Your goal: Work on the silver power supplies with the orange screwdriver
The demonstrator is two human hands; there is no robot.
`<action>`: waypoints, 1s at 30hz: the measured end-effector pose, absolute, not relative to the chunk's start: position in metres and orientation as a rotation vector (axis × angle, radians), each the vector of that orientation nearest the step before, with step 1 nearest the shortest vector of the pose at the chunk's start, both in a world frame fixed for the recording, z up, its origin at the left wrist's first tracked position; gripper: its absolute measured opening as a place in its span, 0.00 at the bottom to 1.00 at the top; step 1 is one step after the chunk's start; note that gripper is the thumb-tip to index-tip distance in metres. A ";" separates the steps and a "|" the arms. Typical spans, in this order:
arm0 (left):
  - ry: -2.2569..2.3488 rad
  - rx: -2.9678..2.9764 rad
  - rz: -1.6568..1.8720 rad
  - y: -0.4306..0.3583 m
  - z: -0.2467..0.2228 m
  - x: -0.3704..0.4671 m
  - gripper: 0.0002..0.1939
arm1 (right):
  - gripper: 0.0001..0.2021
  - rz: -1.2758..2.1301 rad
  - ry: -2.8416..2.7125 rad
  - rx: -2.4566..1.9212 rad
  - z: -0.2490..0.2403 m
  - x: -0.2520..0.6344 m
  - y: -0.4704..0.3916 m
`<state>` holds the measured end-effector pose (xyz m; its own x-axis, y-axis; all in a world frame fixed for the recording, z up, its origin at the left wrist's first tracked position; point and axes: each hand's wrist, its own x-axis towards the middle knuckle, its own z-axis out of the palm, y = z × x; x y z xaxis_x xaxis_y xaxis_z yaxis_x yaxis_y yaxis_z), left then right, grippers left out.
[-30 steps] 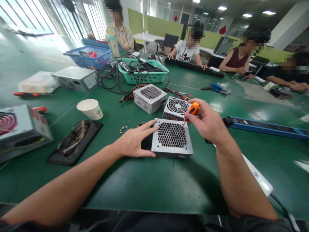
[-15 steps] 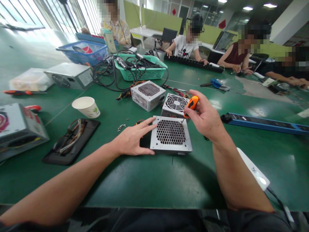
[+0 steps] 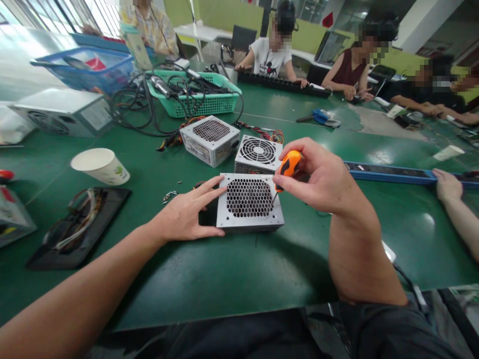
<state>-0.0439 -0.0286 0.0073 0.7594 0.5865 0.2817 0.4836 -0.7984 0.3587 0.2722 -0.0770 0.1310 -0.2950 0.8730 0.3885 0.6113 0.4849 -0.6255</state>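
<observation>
In front of me lies a grey power supply unit point(image 3: 250, 223) with a honeycomb grille on top. My left hand point(image 3: 181, 212) spans its left side, fingers at the back corner and thumb at the front corner. My right hand point(image 3: 324, 177) is closed around the orange and black handle of a screwdriver point(image 3: 290, 163). Its thin shaft slants down to the right edge of the grille; whether the tip touches metal I cannot tell. Just behind, a second power supply point(image 3: 258, 149) shows a round fan guard. Several small screws point(image 3: 170, 196) lie beyond my left fingers.
Another power supply point(image 3: 210, 137) and a green basket point(image 3: 202, 105) of cables stand farther back. At left are a paper cup point(image 3: 100, 167) and glasses on a black phone-like slab point(image 3: 108, 224). Someone's hand point(image 3: 448, 185) touches a blue power strip point(image 3: 389, 173) at right. Co-workers sit opposite.
My view has shifted right, so the things appear farther left. The screwdriver has tilted, its tip nearer the front of the grille. Another person's hand has come in at right.
</observation>
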 end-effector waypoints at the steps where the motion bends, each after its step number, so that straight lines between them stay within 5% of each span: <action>1: 0.840 2.692 0.555 -0.029 0.007 -0.044 0.54 | 0.16 0.475 -2.035 -1.220 0.131 0.273 -0.077; 13: 0.850 2.692 0.538 -0.028 0.007 -0.044 0.54 | 0.14 0.377 -2.279 -1.222 0.144 0.277 -0.082; 30: 0.833 2.671 0.559 -0.028 0.006 -0.045 0.54 | 0.11 0.917 -2.296 -1.177 0.156 0.309 -0.084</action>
<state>-0.0449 -0.0280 0.0055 0.7578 0.5910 0.2766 0.4796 -0.7919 0.3780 0.3090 -0.0841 0.1557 -0.5649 0.8235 0.0529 0.5603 0.4298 -0.7080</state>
